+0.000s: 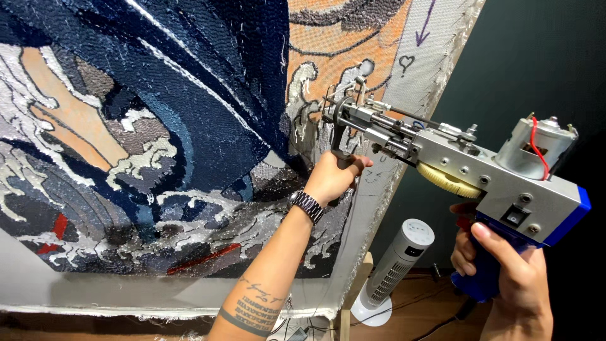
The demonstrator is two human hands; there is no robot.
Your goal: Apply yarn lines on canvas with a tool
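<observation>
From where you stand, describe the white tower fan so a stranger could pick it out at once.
Start at the large blue, grey and orange tufted cloth stretched on its frame, and drop past its lower right corner to the wooden floor. There stands the white tower fan: a slim upright cylinder with slotted sides, the only white thing there.

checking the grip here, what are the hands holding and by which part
Both hold one tufting gun. The right hand grips its blue rear handle; the left hand grips the dark front handle near the needle end, against the tufted cloth.

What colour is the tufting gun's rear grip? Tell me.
Blue, clearest in the head view: the tufting gun's grip, held by the right hand.
</observation>
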